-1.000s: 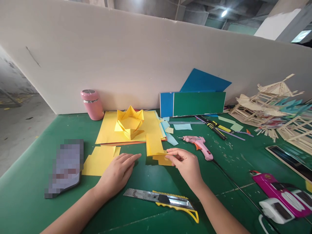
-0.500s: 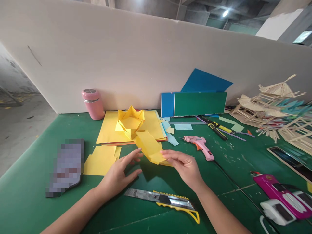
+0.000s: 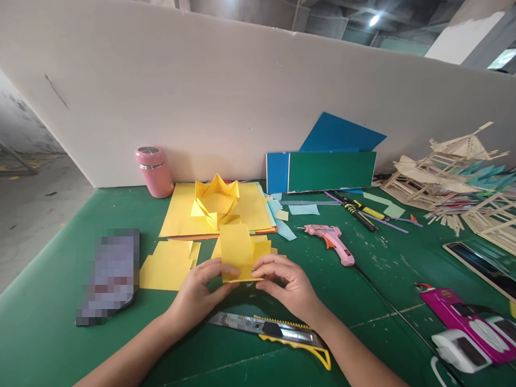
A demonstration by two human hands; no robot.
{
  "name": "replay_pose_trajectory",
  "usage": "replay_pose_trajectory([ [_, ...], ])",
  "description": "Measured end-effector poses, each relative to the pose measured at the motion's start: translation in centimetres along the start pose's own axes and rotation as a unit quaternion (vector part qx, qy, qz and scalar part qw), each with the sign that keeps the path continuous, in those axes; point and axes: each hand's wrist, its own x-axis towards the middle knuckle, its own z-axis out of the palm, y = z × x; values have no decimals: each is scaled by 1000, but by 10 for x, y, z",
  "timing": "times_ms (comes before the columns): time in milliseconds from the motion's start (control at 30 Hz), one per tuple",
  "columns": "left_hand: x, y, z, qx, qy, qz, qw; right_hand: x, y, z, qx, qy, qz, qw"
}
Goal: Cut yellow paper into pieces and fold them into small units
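A strip of yellow paper [image 3: 236, 250] is held up between both hands, its near end bent into a fold. My left hand [image 3: 203, 285] grips the fold's left side, thumb below and fingers on the paper. At the fold's right corner, my right hand [image 3: 284, 282] pinches the same strip. Just beyond it a folded yellow paper crown shape [image 3: 215, 201] rests on a stack of coloured paper [image 3: 181, 215]. Other yellow paper pieces [image 3: 165, 266] lie to the left of the hands. Nearer to me, a yellow utility knife [image 3: 274, 330] lies with its blade out.
A pink glue gun [image 3: 330, 242] lies right of the hands, its cord running toward a magenta power strip [image 3: 463, 322]. A pink flask [image 3: 154, 172] stands at the back left. Wooden stick models [image 3: 435, 177] stand at the far right. A blurred flat object [image 3: 115, 277] lies left.
My left hand has moved in and closed on the yellow strip. The strip has swung more upright in front of me, and my right hand has shifted slightly down and toward me.
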Motion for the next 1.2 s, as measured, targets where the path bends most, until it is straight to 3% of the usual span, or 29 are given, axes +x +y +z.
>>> replay_pose_trajectory([
  [400,1,4,2,-58,-17,-20,998,0,-3,6,41,-29,83,995],
  [667,-3,0,8,-81,19,-118,990,0,-1,7,96,-29,138,985],
  [833,-4,4,14,-140,34,-143,979,0,1,9,130,-19,148,980],
  [1033,-5,4,15,-191,-26,-173,966,-2,-1,10,115,-37,139,983],
  [1200,-6,5,16,-98,-37,-171,980,-3,0,11,96,-58,126,986],
])
